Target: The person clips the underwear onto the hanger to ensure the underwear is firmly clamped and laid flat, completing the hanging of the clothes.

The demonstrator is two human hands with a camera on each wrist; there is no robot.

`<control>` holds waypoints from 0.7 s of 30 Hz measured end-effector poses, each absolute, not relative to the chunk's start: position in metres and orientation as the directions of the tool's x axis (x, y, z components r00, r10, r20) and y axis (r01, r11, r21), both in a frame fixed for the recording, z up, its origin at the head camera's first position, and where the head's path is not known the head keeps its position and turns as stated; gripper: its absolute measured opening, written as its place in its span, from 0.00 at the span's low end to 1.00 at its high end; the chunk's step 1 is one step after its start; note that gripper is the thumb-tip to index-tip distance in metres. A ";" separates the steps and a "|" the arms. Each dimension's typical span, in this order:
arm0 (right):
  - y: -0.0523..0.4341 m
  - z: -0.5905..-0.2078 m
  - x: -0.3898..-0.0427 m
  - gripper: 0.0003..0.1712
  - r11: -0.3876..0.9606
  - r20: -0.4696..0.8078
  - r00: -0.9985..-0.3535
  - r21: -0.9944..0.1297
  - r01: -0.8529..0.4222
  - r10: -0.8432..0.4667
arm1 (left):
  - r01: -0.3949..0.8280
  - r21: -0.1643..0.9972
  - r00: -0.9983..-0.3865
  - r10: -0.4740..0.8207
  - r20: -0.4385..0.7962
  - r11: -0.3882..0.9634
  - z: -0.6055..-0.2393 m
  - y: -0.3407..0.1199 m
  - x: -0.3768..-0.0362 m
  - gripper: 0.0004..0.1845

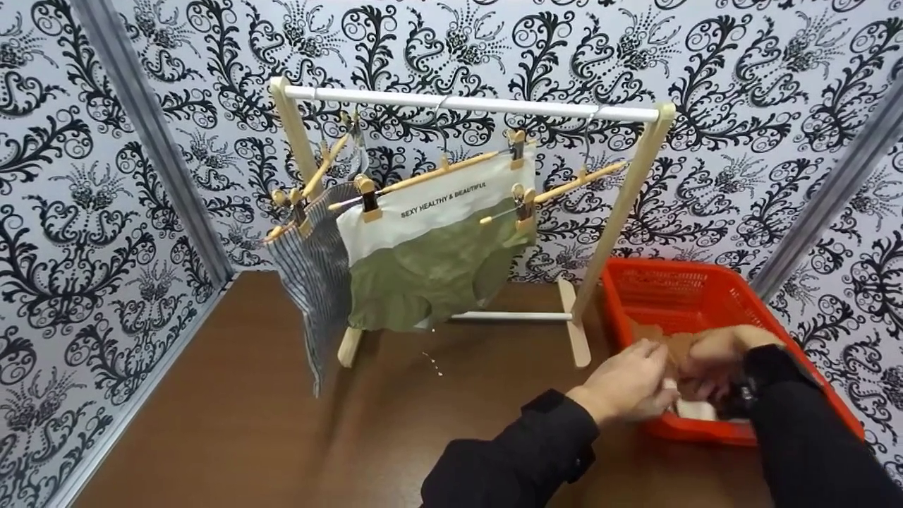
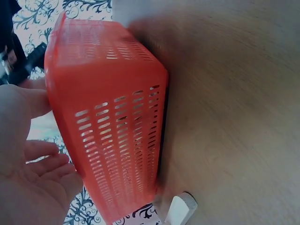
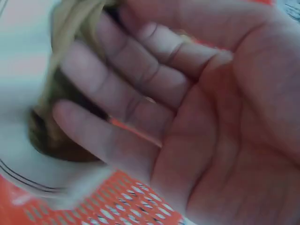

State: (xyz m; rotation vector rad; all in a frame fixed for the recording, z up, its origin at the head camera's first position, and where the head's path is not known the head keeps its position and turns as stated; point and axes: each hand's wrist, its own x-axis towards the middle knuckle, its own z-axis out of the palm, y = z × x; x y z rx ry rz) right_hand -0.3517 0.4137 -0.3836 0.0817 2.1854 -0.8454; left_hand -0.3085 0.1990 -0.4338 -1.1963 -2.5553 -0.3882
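In the head view, my left hand [image 1: 631, 381] is over the near left rim of the red plastic basket [image 1: 734, 430]. Its fingers look bent in the left wrist view, and some reach behind the basket wall, so I cannot tell what they hold. Facing it inside the basket, my right hand [image 1: 719, 353] pinches a tan-brown piece of cloth [image 3: 70, 23], whose upper part bunches by the thumb side. The other fingers [image 3: 122, 93] of that hand extend across the cloth. White fabric with dark lines [image 3: 28, 173] lies below it.
A wooden rack [image 1: 621, 197] stands left of the basket. Clip hangers hold green-and-white underpants [image 1: 437, 275] and a striped cloth [image 1: 317, 268] on it; another hanger [image 1: 578, 183] is at the right. Patterned walls enclose the brown table [image 1: 233, 423].
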 end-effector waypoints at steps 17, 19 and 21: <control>0.366 -0.330 -0.319 0.16 0.149 0.091 -0.721 -0.953 -0.262 -0.687 | 0.814 0.494 -0.581 0.407 0.705 0.306 -0.429 0.132 -0.292 0.43; 0.346 -0.333 -0.308 0.15 0.082 0.184 -0.715 -0.944 -0.320 -0.675 | 0.851 0.453 -0.523 0.348 0.779 0.264 -0.430 0.120 -0.285 0.42; 0.326 -0.340 -0.297 0.15 0.024 0.254 -0.728 -0.937 -0.348 -0.637 | 0.881 0.406 -0.464 0.282 0.840 0.241 -0.432 0.108 -0.279 0.41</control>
